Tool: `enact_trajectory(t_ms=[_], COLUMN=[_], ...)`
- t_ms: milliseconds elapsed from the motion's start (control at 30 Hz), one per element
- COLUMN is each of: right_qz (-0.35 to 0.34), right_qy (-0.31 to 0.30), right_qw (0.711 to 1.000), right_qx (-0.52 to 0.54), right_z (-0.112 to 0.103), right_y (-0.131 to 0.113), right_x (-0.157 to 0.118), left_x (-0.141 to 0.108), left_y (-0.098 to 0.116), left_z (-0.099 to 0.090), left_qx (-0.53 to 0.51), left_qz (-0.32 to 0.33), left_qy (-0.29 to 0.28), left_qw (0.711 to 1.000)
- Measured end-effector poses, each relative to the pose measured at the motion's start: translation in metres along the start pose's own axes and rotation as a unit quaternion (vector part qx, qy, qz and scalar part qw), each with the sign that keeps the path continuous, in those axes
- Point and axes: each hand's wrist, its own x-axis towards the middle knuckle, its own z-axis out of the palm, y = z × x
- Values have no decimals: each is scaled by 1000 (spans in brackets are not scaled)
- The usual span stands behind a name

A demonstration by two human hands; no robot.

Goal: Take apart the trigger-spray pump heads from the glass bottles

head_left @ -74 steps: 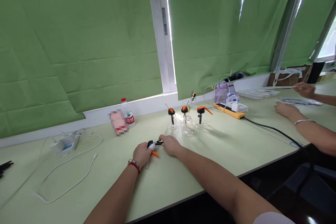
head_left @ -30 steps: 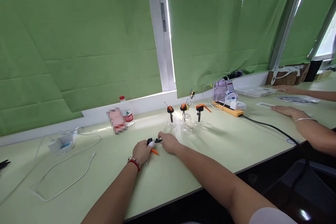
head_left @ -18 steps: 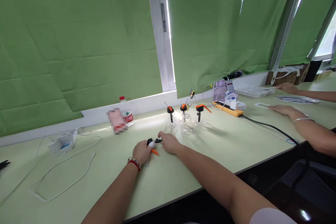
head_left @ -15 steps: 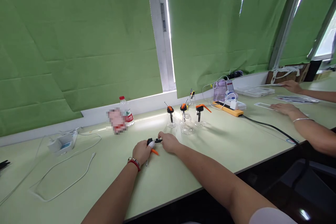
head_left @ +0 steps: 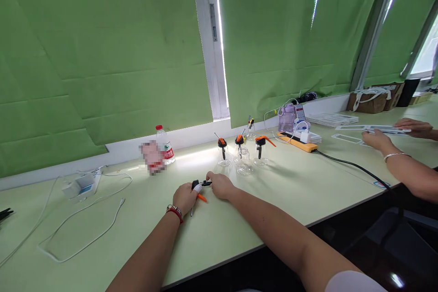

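Observation:
My left hand (head_left: 185,198) is closed around a black pump top (head_left: 195,184) with an orange lever (head_left: 201,197) and a thin metal tube pointing down. A white wrap covers a fingertip or thumb of that hand. My right hand (head_left: 221,185) pinches the far end of the black stem (head_left: 205,183) that sticks out of the top. Beyond my hands stand small glass jars fitted with similar black-and-orange tops, among them a left jar (head_left: 224,157) and a right jar (head_left: 260,156). In front of them is an open glass jar (head_left: 244,167) without a top.
A red-capped bottle (head_left: 169,150) stands by the wall. White cables (head_left: 91,204) and a white charger box (head_left: 82,188) lie at left. At right are an orange power strip (head_left: 297,142), a purple bottle (head_left: 286,119) and a co-worker's hands (head_left: 378,140) holding white frames.
My two hands and the pump top stay in nearly the same place. At the right, the co-worker's hands have moved right and now lift a white frame.

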Motion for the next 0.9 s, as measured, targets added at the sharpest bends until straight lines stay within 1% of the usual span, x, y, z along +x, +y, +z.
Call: enact_trajectory(t_ms=[900], right_qz=[-2], right_qy=[3], right_qw=[1000], right_qx=[-5], right_z=[0], right_y=[-1], right_x=[0], left_x=[0], left_y=[0], left_z=[1], left_qx=[6], left_qz=[-4], left_qy=[2], left_qw=[1000])
